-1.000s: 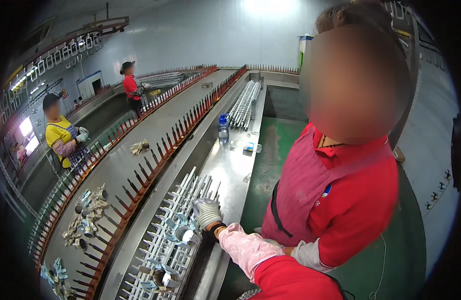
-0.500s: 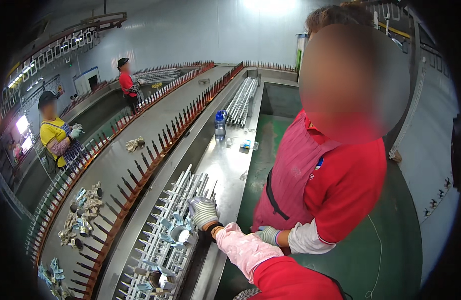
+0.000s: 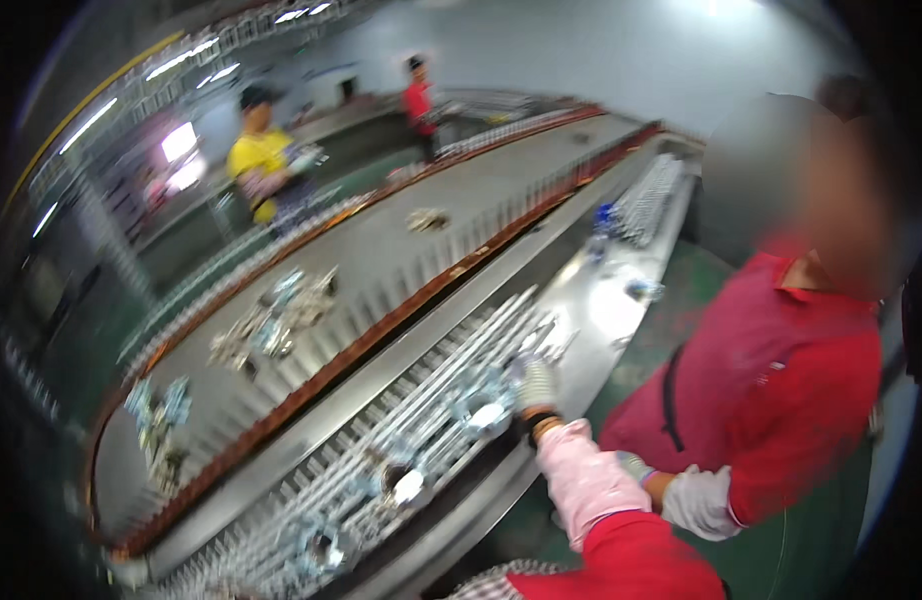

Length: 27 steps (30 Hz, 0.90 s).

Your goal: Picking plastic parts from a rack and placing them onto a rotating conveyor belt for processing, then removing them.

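My right hand (image 3: 536, 383), in a striped light glove, reaches over the near end of a bundle of metal rods with side pins (image 3: 451, 375). It touches or hovers just at their right side; blur hides its fingertips. A pink sleeve cover (image 3: 586, 470) and dark and orange bands sit behind the glove. Beside the hand lies a shiny round metal part with pale blue pieces (image 3: 481, 408). Two similar round parts (image 3: 406, 482) lie nearer on the rods. My left hand is out of view.
At right stands a co-worker in red (image 3: 771, 390), a gloved hand (image 3: 636, 467) close behind my forearm. Left runs a spiked conveyor rail (image 3: 381, 320); clustered metal parts (image 3: 276, 318) lie beyond it. A blue-capped bottle (image 3: 602, 230) stands farther up the bench. Two people work beyond.
My view has swung left, so the scene sits farther right and is smeared. My right hand remains by the rods. The co-worker in red still stands at right.
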Available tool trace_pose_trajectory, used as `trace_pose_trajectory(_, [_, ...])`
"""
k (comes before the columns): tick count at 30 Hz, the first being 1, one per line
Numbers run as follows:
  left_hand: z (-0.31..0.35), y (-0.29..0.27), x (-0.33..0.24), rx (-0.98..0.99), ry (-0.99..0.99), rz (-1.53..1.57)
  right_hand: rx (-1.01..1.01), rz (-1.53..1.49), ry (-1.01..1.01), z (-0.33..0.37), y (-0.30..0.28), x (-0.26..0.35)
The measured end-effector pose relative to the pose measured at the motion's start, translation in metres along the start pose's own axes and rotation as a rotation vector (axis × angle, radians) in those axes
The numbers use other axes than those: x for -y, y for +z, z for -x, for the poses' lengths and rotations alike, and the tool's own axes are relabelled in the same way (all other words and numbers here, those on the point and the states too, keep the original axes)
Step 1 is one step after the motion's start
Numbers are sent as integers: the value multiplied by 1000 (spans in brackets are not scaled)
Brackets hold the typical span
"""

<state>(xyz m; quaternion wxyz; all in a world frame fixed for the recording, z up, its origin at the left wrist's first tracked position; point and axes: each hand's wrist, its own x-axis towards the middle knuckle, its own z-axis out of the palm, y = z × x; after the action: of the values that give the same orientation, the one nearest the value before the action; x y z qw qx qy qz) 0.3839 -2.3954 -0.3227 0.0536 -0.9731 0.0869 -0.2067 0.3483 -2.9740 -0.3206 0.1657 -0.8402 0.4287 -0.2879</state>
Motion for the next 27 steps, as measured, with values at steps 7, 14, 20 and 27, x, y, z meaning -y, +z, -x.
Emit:
trace_pose_trajectory(7, [18,17,35,82,-48,-116,-293,-117,-269,-18,12,-24])
trace_pose_trajectory(14, [40,14,26,95,-90,-90,-334,-85,-291,-21,1,-22])
trace_pose_trajectory(20, [40,17,14,101,-88,-84,-310,-123,-275,-27,-1,-27])
trace_pose_trajectory(27, [40,20,11,103,-86,-89,-329,-127,-302,-29,2,-32])
